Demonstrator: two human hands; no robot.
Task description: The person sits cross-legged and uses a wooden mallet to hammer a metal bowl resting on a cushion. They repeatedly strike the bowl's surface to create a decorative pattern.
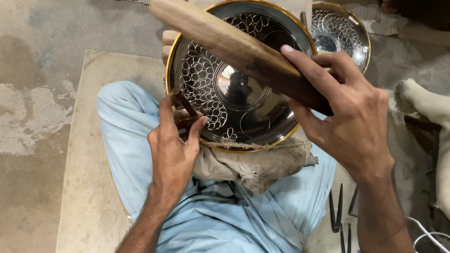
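Largest, we note the pale mat (80, 194) on the concrete floor (18, 56), on which the person sits cross-legged in light blue clothing (233, 233). Next comes the engraved bowl (237, 81), dark inside with a gold rim, resting on a crumpled cloth pad (255, 163) over the lap; we judge that the pad cushions and steadies it, tilting the hollow toward the worker. A second engraved bowl (341, 31) lies just beyond, on the far side. The right hand (349, 120) is closed around a wooden mallet (230, 45), held above the bowl; its long axis runs diagonally, the free end pointing up and to the left of the view, the gripped end down and right. The left hand (175, 143) is pinched narrowly around a slim chisel (184, 103), whose tip meets the bowl's patterned inner wall near the left rim, slanting upward and left. Smallest, dark metal tools (340, 225) lie on the mat beside the right forearm.
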